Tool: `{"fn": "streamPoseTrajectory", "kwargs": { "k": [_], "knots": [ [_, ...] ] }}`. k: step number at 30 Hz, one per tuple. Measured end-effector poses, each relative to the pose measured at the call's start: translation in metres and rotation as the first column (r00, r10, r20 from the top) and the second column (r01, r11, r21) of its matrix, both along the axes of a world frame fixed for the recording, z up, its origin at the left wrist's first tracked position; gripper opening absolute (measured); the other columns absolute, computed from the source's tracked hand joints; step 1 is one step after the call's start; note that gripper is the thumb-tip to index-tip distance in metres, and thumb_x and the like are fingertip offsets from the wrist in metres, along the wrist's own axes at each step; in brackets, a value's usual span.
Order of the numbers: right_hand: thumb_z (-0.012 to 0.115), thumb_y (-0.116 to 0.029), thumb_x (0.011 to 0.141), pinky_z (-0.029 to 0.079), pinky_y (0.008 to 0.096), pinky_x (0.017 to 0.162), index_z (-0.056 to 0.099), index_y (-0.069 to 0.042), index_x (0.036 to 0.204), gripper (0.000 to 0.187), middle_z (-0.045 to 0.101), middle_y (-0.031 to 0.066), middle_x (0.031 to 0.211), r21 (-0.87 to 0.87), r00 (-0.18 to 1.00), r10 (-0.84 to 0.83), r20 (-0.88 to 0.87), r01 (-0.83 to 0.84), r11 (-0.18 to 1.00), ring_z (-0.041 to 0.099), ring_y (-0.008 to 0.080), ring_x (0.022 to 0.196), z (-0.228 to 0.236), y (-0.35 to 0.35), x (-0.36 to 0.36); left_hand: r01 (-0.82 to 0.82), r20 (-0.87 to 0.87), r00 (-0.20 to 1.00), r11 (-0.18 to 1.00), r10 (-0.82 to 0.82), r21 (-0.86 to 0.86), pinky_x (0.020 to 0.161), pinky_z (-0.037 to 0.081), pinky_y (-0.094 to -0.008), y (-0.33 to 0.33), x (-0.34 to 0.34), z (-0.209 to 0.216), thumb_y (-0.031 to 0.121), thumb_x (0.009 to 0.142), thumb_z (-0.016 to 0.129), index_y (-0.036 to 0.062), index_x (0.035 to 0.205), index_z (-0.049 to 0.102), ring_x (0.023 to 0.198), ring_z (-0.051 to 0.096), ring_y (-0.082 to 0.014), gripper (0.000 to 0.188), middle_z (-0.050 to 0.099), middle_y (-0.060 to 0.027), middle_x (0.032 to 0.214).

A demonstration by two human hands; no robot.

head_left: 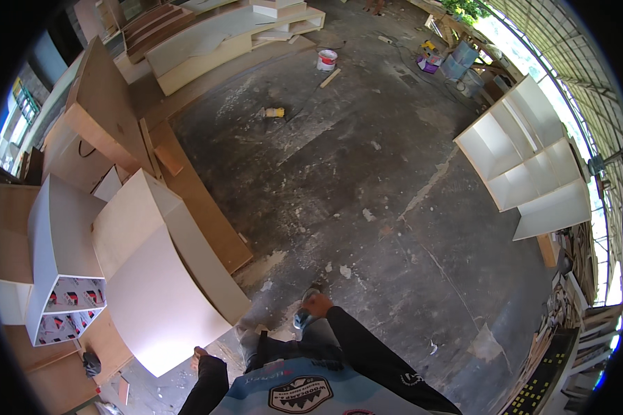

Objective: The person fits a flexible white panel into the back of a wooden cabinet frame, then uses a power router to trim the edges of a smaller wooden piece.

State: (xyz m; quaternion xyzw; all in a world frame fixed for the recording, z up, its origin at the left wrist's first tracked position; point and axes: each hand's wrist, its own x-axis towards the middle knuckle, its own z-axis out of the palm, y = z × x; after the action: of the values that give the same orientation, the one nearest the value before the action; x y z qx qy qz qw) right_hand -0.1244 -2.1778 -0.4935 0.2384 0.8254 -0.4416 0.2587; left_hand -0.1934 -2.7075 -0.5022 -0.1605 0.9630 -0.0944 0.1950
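Observation:
A large white cabinet (160, 304) with pale, unpainted wood on part of its side stands at the lower left. My left hand (199, 356) is at its near lower edge, with the fingers closed over the rim of the board. In front of my right leg hangs my right hand (318, 304), away from the cabinet. Its fingers are small and partly turned from view, so I cannot make out whether it holds anything. A brown board (204, 200) lies along the cabinet's far side on the floor.
A white open-topped box cabinet (66, 238) with a patterned lining stands far left. A brown panel (104, 104) leans behind. Ahead are a yellow power tool (275, 112) with a cord and a bucket (327, 61). White shelving (526, 149) stands right, wood scraps (543, 346) below it.

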Motion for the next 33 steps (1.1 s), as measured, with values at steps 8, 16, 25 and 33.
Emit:
{"fn": "streamPoseTrajectory", "kwargs": {
  "k": [8, 16, 25, 33],
  "knots": [
    [0.067, -0.039, 0.084, 0.056, 0.0464, 0.075, 0.074, -0.002, 0.088, 0.037, 0.074, 0.0211, 0.088, 0.249, 0.728, -0.673, -0.130, 0.681, 0.689, 0.073, 0.0364, 0.085, 0.009, 0.171, 0.028, -0.408, -0.108, 0.886, 0.868, 0.451, 0.282, 0.098, 0.047, -0.0525, 0.241, -0.027, 0.025, 0.035, 0.071, 0.076, -0.0052, 0.129, 0.053, 0.112, 0.057, -0.0447, 0.075, 0.059, -0.0297, 0.117],
    [0.068, -0.030, 0.091, 0.056, 0.0403, 0.065, 0.072, 0.002, 0.096, 0.033, 0.073, 0.0157, 0.079, -0.234, 0.863, -0.479, -0.161, 0.438, 0.868, 0.073, 0.0259, 0.070, -0.012, 0.234, -0.056, 0.087, 0.202, 0.876, 0.556, -0.438, 0.827, 0.074, 0.054, -0.0430, 0.315, -0.111, -0.035, 0.026, 0.080, 0.075, 0.0037, 0.077, 0.073, 0.078, 0.069, -0.0341, 0.022, 0.074, -0.0169, 0.086],
    [0.067, -0.023, 0.091, 0.057, 0.0402, 0.056, 0.072, 0.000, 0.091, 0.023, 0.073, 0.0181, 0.082, 0.128, 0.505, -0.858, 0.092, 0.849, 0.513, 0.073, 0.0268, 0.068, -0.040, 0.548, 0.033, 0.892, 0.382, 0.054, 0.217, -0.922, 0.397, 0.066, 0.052, -0.0475, 0.620, -0.341, -0.068, 0.037, 0.094, 0.057, 0.0181, 0.099, 0.073, 0.080, 0.068, -0.0309, 0.026, 0.070, -0.0122, 0.092],
    [0.061, -0.013, 0.094, 0.054, 0.0343, 0.045, 0.070, 0.001, 0.098, 0.018, 0.069, 0.0122, 0.072, -0.014, 0.075, -0.995, -0.072, 0.997, 0.076, 0.070, 0.0233, 0.056, -0.009, 0.722, -0.003, 0.490, -0.254, 0.622, 0.115, -0.741, 0.864, 0.079, 0.053, -0.0425, 1.132, -0.552, 0.043, 0.021, 0.089, 0.070, 0.0046, 0.115, 0.068, 0.095, 0.069, -0.0308, 0.030, 0.072, -0.0176, 0.102]
  ]
}}
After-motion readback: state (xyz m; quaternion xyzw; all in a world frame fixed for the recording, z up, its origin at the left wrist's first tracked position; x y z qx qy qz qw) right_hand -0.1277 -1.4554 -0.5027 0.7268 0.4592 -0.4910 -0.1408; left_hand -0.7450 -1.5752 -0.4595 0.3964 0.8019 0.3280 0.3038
